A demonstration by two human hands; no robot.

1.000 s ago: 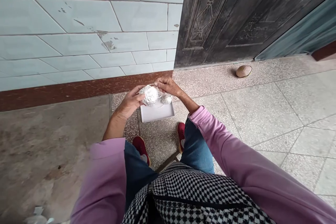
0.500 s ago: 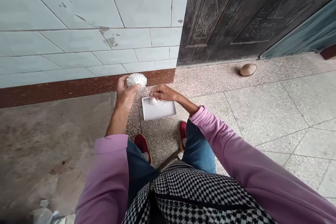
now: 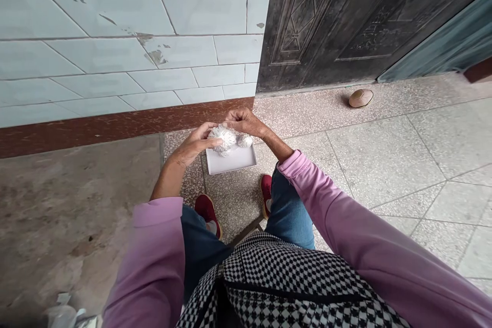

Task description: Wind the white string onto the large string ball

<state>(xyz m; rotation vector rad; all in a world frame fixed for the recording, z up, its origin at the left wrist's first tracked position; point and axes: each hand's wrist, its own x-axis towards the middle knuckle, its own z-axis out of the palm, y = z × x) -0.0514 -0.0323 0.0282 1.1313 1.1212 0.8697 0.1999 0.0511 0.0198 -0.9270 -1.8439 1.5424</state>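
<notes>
My left hand (image 3: pixel 195 143) is closed around a white ball (image 3: pixel 223 136) with a ridged, fluffy surface, perhaps wound string or folded strips. The thumb lies across its front, the fingers behind. At the ball's upper right, my right hand (image 3: pixel 244 122) has its fingertips pinched together. Whatever is between them is too small to make out. Below both hands a shallow white tray (image 3: pixel 232 164) rests on the floor. In it sits a smaller white ball (image 3: pixel 245 140) under my right hand. Another white lump (image 3: pixel 225 153) shows just below the held ball, partly hidden by it.
A tiled wall (image 3: pixel 115 56) with a brown base strip stands ahead, and a dark carved door (image 3: pixel 307 25) to its right. By the door a tan rounded object (image 3: pixel 361 98) lies on the floor. My red shoes (image 3: pixel 206 210) flank the tray's near side. Clear plastic (image 3: pixel 63 312) lies bottom left.
My left hand has brought the white ball right and down, over the tray. My right hand has lifted from the tray to the ball's upper edge, uncovering the smaller ball.
</notes>
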